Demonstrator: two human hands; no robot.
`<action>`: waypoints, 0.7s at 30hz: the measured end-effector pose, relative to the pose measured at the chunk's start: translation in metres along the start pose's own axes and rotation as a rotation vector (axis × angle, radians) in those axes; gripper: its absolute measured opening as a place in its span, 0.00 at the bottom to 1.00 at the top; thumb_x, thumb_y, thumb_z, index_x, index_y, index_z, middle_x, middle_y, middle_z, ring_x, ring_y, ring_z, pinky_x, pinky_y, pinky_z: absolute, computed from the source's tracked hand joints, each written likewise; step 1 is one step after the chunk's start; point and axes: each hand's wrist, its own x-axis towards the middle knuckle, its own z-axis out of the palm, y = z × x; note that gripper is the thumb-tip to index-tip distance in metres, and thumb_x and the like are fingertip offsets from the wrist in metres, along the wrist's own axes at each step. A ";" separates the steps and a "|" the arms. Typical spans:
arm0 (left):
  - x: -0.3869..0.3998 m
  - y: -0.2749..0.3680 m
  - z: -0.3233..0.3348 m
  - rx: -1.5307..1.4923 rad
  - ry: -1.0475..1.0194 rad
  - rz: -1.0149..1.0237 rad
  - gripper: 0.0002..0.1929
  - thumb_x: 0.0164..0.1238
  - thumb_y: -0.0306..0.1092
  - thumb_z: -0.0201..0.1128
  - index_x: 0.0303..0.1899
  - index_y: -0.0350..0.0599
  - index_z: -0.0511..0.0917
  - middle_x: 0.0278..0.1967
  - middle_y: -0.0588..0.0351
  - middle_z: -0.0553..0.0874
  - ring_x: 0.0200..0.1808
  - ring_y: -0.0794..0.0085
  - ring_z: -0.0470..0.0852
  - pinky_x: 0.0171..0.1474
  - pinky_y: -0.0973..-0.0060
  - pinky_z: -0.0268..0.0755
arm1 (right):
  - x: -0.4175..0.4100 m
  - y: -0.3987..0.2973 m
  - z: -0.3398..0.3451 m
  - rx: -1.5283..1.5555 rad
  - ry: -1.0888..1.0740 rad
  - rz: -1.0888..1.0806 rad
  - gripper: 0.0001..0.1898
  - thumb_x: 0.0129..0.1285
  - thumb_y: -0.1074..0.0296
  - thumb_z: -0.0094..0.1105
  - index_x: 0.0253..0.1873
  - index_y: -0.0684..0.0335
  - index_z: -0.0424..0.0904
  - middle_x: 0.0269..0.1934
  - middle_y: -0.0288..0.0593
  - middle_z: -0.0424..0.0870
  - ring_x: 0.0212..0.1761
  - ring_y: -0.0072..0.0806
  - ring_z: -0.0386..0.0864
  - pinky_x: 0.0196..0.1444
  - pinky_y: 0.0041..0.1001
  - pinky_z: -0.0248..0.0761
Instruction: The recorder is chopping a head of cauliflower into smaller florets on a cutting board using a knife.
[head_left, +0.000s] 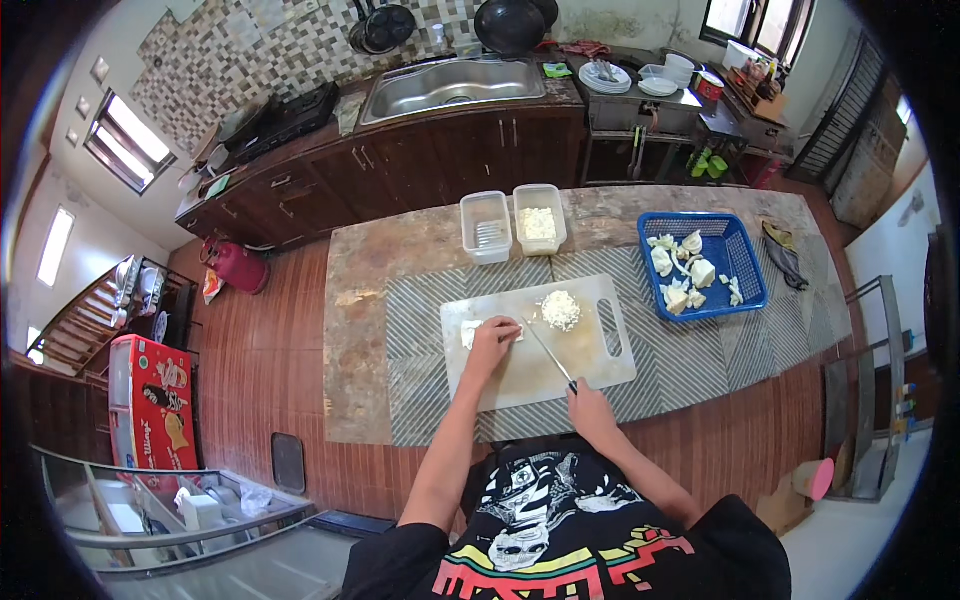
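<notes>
My left hand (495, 343) presses down on a pale piece of cabbage (471, 333) on the left half of the white plastic cutting board (517, 382). The handle of a kitchen knife (553, 355) is in my right hand (591, 408), at the board's near edge. Its blade points up and left, the tip close to my left fingers. Beyond the blade lies a small heap of finely chopped cabbage (561, 310), beside the board's slot handle.
Two clear plastic containers (485, 251) stand beyond the board; the right container (540, 244) holds chopped cabbage. A blue plastic basket (712, 312) with cabbage chunks (702, 273) is to the right, near a dark cloth-like item (783, 256). Across the floor are a sink (457, 84) and counters.
</notes>
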 end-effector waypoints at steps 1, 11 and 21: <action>0.001 -0.002 -0.001 -0.017 -0.031 -0.012 0.07 0.61 0.23 0.71 0.41 0.39 0.90 0.38 0.50 0.90 0.40 0.60 0.89 0.46 0.69 0.82 | -0.001 -0.007 -0.003 -0.005 -0.031 -0.003 0.15 0.76 0.58 0.54 0.48 0.68 0.71 0.31 0.66 0.85 0.36 0.67 0.84 0.40 0.58 0.78; 0.008 -0.002 0.003 0.020 -0.048 0.000 0.06 0.58 0.21 0.71 0.38 0.36 0.90 0.35 0.47 0.89 0.37 0.55 0.88 0.43 0.66 0.80 | 0.026 -0.020 0.018 0.035 0.015 -0.036 0.14 0.76 0.59 0.53 0.47 0.67 0.72 0.30 0.69 0.83 0.35 0.69 0.83 0.39 0.60 0.76; 0.003 -0.006 0.002 0.066 -0.034 0.022 0.07 0.59 0.23 0.72 0.39 0.40 0.91 0.37 0.48 0.90 0.39 0.57 0.89 0.45 0.67 0.82 | 0.000 0.002 -0.003 -0.006 -0.026 0.054 0.14 0.76 0.60 0.55 0.45 0.69 0.71 0.30 0.68 0.84 0.36 0.67 0.84 0.39 0.58 0.77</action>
